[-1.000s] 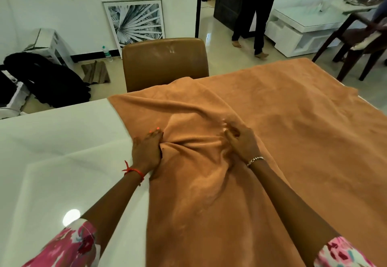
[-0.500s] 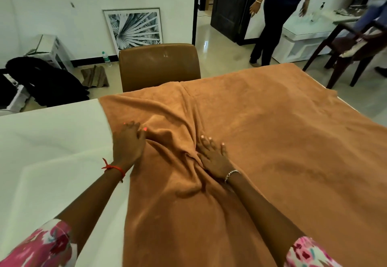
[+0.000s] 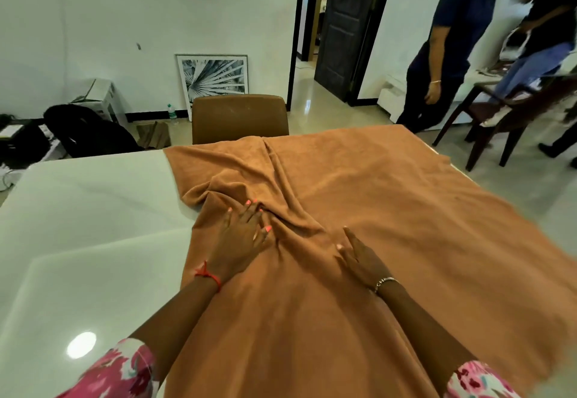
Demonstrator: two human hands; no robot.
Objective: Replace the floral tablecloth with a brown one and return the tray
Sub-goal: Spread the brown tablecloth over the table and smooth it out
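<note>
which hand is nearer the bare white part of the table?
Left. The left hand lies flat on the brown cloth close to its left edge, beside the bare table. The right hand rests farther in on the cloth.

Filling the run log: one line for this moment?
phase: spreading | brown tablecloth: bunched, table left part bare | left hand, right hand: flat on cloth
</note>
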